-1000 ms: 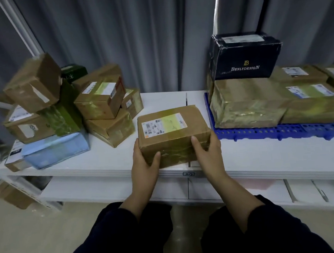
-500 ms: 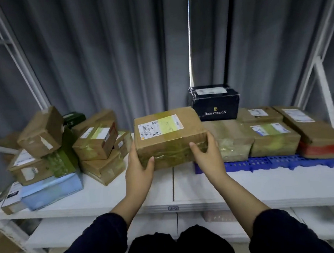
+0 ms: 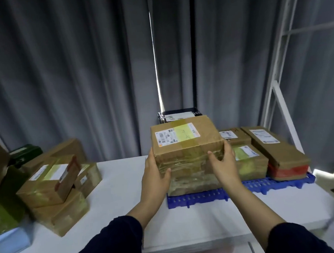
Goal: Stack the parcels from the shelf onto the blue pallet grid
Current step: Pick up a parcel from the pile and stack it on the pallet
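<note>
My left hand (image 3: 156, 179) and right hand (image 3: 224, 165) clasp the labelled parcel (image 3: 185, 143) by its sides, fingers curled round its edges, over a taped parcel (image 3: 192, 181) at the left end of the blue pallet grid (image 3: 207, 196); released off-centre, I judge it could slide off that glossy wrap.

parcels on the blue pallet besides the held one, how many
5: taped box under the held parcel, labelled box beside it, red-taped box far right, brown box behind, black box at back. Others may be hidden.
</note>
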